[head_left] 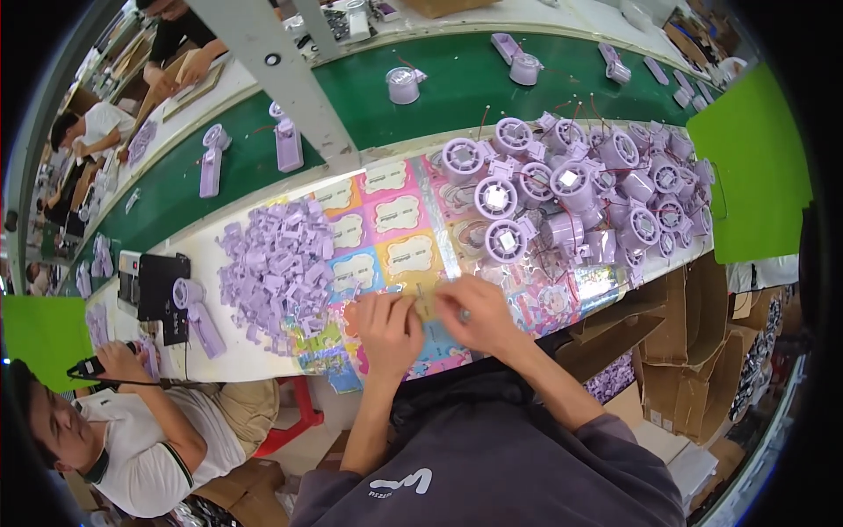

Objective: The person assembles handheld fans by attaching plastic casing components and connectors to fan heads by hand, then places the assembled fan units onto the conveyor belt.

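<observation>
My left hand (389, 331) and my right hand (479, 314) are close together over the front of a colourful printed sheet (391, 217) on the table. The fingers of both are curled in. Whatever small thing they may pinch is too small to make out. Beside my left hand lies a heap of small lilac plastic parts (277, 268). Beyond my right hand is a pile of round lilac fan housings (569, 181), several with thin red wires and square silver pieces in their centres.
A green conveyor belt (351, 110) with spaced lilac fan bodies (403, 85) runs behind the table. At the left a co-worker's hand (121, 362) grips a dark tool near a black box (163, 285). Cardboard boxes (685, 325) stand at the right. A grey metal post (277, 66) rises at the back.
</observation>
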Motion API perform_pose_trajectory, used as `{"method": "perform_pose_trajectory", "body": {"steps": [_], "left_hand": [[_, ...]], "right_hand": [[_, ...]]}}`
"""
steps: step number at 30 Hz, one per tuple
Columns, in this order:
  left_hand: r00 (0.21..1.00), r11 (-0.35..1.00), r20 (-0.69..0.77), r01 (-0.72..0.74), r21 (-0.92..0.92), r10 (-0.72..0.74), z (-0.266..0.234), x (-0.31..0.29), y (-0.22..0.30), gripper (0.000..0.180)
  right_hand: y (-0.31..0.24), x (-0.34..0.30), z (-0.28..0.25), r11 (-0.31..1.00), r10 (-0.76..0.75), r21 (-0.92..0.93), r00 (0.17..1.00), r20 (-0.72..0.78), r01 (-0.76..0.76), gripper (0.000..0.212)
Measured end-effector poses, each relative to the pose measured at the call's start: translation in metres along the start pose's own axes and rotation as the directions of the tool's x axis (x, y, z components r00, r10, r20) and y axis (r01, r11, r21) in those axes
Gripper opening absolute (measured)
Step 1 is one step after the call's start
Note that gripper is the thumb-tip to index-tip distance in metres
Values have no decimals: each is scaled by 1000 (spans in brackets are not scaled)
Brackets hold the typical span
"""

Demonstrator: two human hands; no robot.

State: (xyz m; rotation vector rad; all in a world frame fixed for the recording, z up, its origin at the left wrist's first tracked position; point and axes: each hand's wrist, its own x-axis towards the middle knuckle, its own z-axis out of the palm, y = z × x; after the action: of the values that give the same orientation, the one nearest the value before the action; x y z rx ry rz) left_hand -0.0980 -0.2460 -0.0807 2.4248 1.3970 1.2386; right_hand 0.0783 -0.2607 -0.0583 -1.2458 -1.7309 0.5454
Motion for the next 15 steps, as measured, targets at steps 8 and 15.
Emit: {"method": "perform_pose_trajectory", "body": {"steps": [8,15], "left_hand": [[996,999,91,-13,-35,16,11,-14,-2,13],[998,992,45,-42,-118,47,2,-11,-4,7]], "right_hand": [[-1,89,86,973,-190,-8,816,546,232,24],[17,73,60,984,-66,-120,903,424,128,19]]}}
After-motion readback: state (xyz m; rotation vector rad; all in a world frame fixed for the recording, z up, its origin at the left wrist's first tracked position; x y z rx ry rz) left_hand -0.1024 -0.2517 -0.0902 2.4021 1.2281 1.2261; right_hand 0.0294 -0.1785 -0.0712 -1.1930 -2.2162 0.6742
